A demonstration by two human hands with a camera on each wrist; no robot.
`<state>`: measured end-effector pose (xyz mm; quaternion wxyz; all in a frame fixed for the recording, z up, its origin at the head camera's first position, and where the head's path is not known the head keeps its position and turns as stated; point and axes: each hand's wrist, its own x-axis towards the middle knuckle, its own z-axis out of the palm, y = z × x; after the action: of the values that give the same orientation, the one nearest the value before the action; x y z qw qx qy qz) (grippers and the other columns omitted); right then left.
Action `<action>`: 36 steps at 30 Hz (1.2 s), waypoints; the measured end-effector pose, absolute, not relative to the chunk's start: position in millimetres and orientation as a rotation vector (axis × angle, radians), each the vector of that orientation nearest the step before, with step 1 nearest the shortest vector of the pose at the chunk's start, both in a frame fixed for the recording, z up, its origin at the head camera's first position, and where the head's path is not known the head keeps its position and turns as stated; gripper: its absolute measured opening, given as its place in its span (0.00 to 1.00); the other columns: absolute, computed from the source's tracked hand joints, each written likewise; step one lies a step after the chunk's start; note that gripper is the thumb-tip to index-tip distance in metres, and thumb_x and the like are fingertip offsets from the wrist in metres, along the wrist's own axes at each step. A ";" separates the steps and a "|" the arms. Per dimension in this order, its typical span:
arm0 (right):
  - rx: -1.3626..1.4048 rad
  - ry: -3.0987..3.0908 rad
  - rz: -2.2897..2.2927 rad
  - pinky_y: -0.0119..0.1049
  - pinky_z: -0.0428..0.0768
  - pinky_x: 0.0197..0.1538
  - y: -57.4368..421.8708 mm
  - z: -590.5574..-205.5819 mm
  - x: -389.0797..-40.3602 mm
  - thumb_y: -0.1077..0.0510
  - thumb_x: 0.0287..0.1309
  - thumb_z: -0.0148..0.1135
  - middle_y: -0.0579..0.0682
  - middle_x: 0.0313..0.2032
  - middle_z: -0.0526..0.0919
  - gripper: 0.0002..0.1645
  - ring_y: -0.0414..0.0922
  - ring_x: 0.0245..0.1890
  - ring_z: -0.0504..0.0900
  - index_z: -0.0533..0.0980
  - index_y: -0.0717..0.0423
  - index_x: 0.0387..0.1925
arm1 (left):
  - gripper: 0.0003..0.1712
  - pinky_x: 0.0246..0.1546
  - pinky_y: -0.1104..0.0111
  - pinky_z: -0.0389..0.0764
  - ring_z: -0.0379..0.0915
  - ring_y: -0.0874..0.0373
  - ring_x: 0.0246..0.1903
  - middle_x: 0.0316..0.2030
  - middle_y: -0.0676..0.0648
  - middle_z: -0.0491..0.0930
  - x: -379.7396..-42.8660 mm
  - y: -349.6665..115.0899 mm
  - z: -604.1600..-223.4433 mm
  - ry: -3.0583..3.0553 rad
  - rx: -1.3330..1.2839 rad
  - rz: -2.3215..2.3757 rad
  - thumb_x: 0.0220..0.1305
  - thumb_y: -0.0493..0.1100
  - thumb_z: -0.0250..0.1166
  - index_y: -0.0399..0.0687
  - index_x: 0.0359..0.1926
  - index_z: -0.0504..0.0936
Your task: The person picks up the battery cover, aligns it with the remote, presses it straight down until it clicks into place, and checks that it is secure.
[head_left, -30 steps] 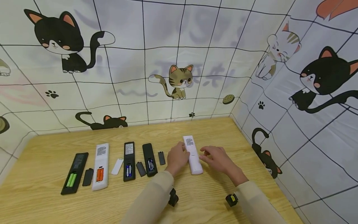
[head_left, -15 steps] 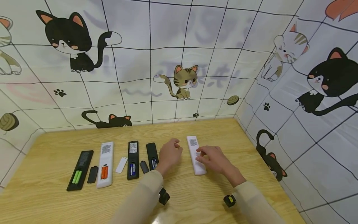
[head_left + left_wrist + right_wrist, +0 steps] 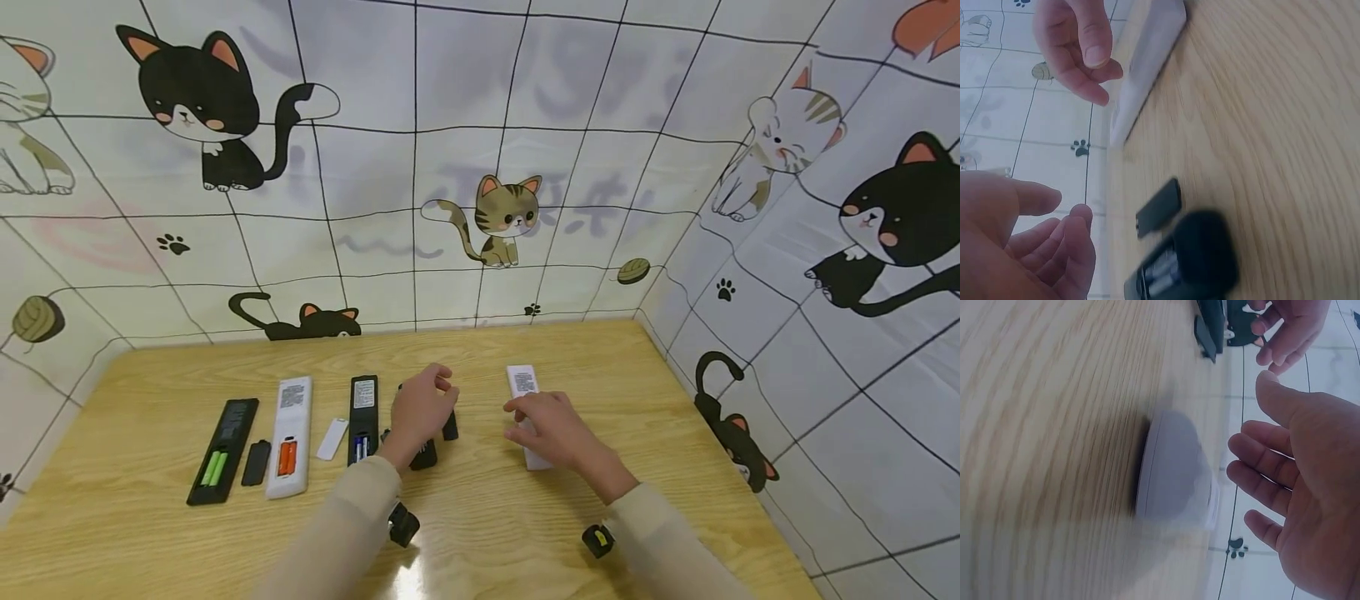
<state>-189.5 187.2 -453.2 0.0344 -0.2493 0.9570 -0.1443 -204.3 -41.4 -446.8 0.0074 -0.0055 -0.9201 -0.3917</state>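
My left hand (image 3: 422, 410) hovers over the small black remote control (image 3: 425, 456), hiding much of it, with nothing between its loosely bent fingers. In the left wrist view, that remote shows batteries in its compartment, and a dark battery cover (image 3: 1160, 208) lies beside it. Over the white remote control (image 3: 522, 379) on the right hangs my right hand (image 3: 555, 429), overlapping its middle in the head view. The right wrist view shows those fingers spread loosely, holding nothing, while the white remote (image 3: 1175, 469) lies on the table.
Left along the wooden table (image 3: 480, 533) lie a black remote with blue batteries (image 3: 364, 400), a white cover (image 3: 332, 439), a white remote with orange batteries (image 3: 293, 408), a black cover (image 3: 257, 462) and a black remote with green batteries (image 3: 232, 425). Cat-printed sheets (image 3: 360, 175) stand behind and right.
My left hand has left the white remote's side and moved left over the small black remote. The right hand has shifted left over the white remote. The head view has turned slightly left.
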 end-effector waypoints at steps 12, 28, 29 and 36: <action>-0.867 2.888 -0.377 0.53 0.67 0.60 153.6 -456.3 -193.7 0.42 0.62 0.62 0.42 0.40 0.83 0.24 0.43 0.45 0.79 0.78 0.50 0.54 | 0.17 0.29 0.65 0.75 0.79 0.55 0.31 0.40 0.48 0.85 -204.6 -78.4 -449.3 -2.873 0.052 -1.165 0.65 0.47 0.62 0.47 0.53 0.80; -0.927 2.905 -0.277 0.50 0.67 0.59 125.1 -462.4 -198.8 0.38 0.62 0.61 0.43 0.42 0.82 0.26 0.45 0.47 0.79 0.77 0.48 0.55 | 0.24 0.41 0.56 0.78 0.78 0.51 0.42 0.49 0.45 0.81 -204.5 -96.7 -450.7 -3.013 0.126 -1.109 0.66 0.50 0.63 0.45 0.59 0.76; -0.924 2.911 -0.270 0.50 0.67 0.59 123.8 -462.4 -199.1 0.38 0.61 0.61 0.44 0.42 0.82 0.26 0.45 0.47 0.79 0.77 0.48 0.55 | 0.25 0.43 0.55 0.78 0.78 0.50 0.43 0.50 0.44 0.81 -205.1 -96.3 -452.0 -3.025 0.124 -1.107 0.66 0.50 0.63 0.44 0.60 0.75; -0.875 2.935 -0.206 0.51 0.67 0.62 114.4 -461.4 -203.6 0.38 0.61 0.62 0.44 0.45 0.81 0.28 0.45 0.49 0.78 0.76 0.47 0.56 | 0.31 0.44 0.51 0.78 0.76 0.43 0.48 0.57 0.38 0.75 -206.9 -93.7 -458.6 -3.092 0.161 -1.047 0.65 0.53 0.63 0.42 0.63 0.70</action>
<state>-203.6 114.4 -461.4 0.0361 -0.2850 0.9555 -0.0671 -206.9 -93.7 -458.6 -0.0634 0.0493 -0.9441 -0.3198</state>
